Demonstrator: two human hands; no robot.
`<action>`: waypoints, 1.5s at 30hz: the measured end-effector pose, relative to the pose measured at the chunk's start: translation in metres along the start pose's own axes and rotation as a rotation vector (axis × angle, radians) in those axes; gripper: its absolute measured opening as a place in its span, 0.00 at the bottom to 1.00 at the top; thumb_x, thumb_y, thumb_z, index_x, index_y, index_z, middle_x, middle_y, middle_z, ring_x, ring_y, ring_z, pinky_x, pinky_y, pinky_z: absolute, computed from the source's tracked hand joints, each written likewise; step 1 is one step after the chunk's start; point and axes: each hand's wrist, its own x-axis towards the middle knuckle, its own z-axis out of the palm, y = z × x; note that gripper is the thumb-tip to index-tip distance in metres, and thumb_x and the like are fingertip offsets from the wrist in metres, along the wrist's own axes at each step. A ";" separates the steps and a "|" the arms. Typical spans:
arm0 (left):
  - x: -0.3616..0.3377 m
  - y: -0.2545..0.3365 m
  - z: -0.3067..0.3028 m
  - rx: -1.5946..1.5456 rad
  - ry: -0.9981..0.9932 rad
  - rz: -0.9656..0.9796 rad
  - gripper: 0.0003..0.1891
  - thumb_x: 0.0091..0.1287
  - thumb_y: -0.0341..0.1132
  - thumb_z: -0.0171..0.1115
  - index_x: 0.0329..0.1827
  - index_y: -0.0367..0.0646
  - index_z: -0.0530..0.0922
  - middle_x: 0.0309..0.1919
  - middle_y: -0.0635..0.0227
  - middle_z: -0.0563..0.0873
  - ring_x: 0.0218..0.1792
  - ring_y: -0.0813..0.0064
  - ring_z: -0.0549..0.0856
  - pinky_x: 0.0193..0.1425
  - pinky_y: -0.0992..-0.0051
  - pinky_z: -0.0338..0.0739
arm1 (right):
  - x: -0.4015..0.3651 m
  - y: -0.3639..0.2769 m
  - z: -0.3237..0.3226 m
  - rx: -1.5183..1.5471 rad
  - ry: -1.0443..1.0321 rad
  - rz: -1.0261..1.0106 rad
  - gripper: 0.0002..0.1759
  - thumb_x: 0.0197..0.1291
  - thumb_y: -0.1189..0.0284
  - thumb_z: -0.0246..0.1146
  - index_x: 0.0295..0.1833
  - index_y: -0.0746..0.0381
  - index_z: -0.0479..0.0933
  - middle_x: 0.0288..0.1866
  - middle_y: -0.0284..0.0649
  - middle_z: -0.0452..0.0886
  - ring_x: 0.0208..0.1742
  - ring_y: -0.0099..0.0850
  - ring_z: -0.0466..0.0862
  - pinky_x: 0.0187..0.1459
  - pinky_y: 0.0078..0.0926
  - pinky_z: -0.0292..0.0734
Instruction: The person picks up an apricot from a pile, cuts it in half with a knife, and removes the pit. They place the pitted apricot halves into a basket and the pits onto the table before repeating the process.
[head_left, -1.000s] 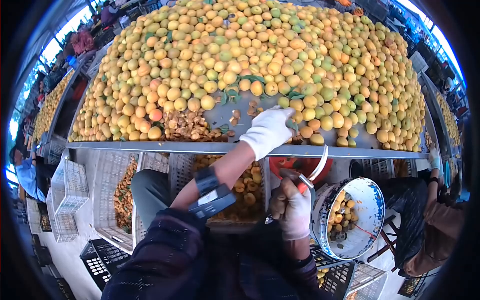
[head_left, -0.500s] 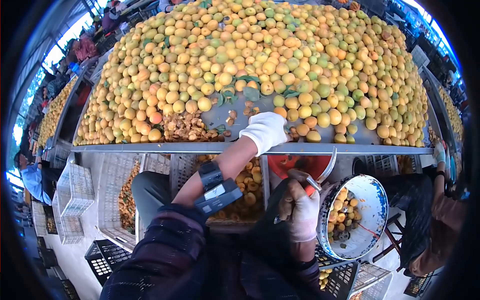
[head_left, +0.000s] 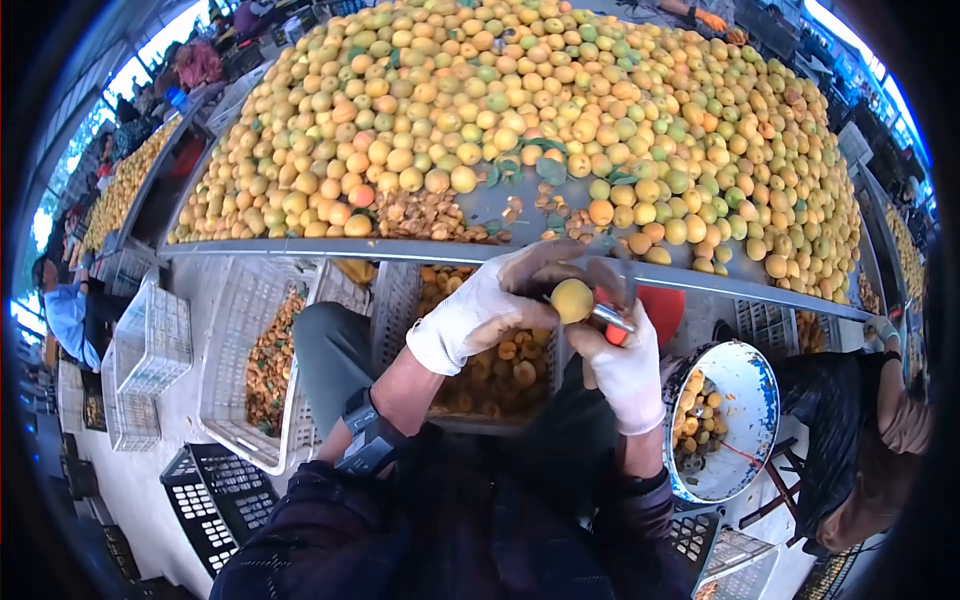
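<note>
**Left hand back from the pile, apricot meets knife**

Half a second ago the left hand point(head_left: 490, 305) was stretched out onto the surface point(head_left: 300, 248), among the fruit. It has since drawn back below the metal edge, and its gloved fingers are closed around a single yellow apricot point(head_left: 572, 300). The right hand point(head_left: 625, 365) has risen from beside the white bowl point(head_left: 748, 385) to meet it. It is gripping the red-handled knife point(head_left: 612, 325), which touches the apricot's right side. Both hands now sit close together above the crate point(head_left: 500, 365) of cut fruit. The heap of apricots point(head_left: 500, 110) and the small pile of pits point(head_left: 420, 212) lie as before, shifted in view only by the head tilting.
</note>
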 end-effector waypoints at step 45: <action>-0.038 -0.003 0.080 -0.216 0.149 -0.105 0.26 0.68 0.44 0.59 0.66 0.43 0.66 0.50 0.71 0.77 0.42 0.84 0.77 0.41 0.86 0.70 | -0.058 0.002 0.002 0.655 -0.136 0.191 0.23 0.68 0.51 0.53 0.35 0.62 0.71 0.12 0.27 0.60 0.08 0.19 0.58 0.11 0.18 0.54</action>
